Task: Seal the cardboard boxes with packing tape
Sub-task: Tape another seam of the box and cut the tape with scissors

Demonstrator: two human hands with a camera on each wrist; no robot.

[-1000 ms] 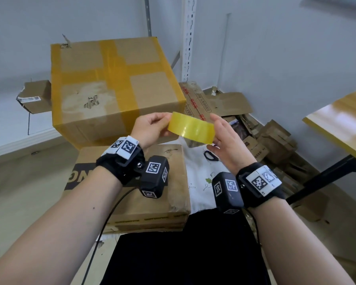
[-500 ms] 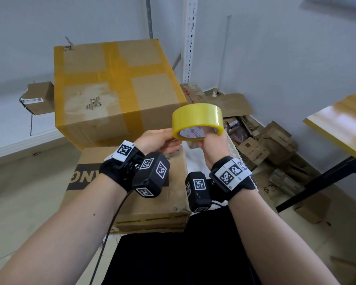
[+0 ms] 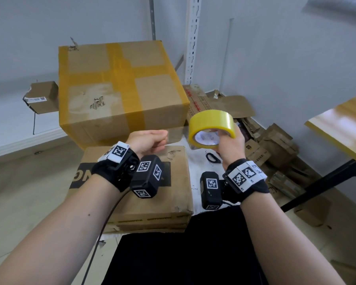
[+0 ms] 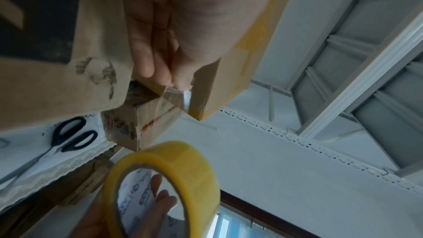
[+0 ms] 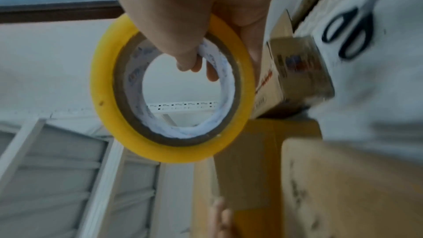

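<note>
Apart now, the hands: right hand [image 3: 232, 144] grips one tape roll [image 3: 211, 128] through its core; left hand [image 3: 146, 140] pinches the pulled tape end [image 4: 170, 95]. Two boxes: taped box [image 3: 119, 89], flat box [image 3: 132, 182].

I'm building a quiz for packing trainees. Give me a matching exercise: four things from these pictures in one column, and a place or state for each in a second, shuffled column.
Things:
1. tape roll
2. scissors
3. taped box
4. left hand

Places or states:
A. lying on the white cloth
B. pinching the clear free end of the tape
C. held by the right hand, fingers through its core
D. crossed by yellow tape strips

Pairs: 1-C, 2-A, 3-D, 4-B
</note>
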